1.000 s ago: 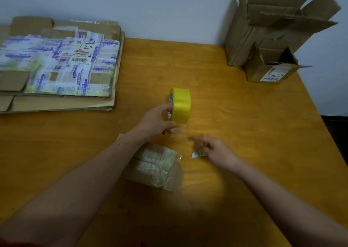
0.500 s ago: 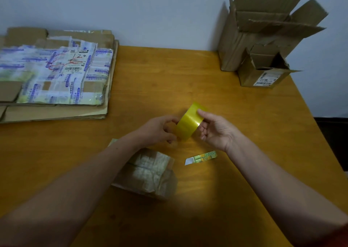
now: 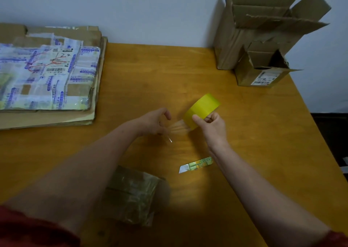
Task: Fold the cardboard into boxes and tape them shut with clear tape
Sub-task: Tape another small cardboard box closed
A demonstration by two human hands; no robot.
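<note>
Your right hand (image 3: pixel 212 126) grips the one tape roll (image 3: pixel 201 109) above the table (image 3: pixel 150 73). Your left hand (image 3: pixel 154 122) pinches the tape strip (image 3: pixel 178 128) drawn from it. One small taped box (image 3: pixel 131 195) lies under your left forearm, likely done. One cutter (image 3: pixel 195 164) lies near. Two open boxes (image 3: pixel 263 30) stand untaped at back right. One flat cardboard stack (image 3: pixel 56 73) is not yet folded.

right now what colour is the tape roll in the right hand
Yellow. The tape roll in the right hand shows best in the head view.
</note>
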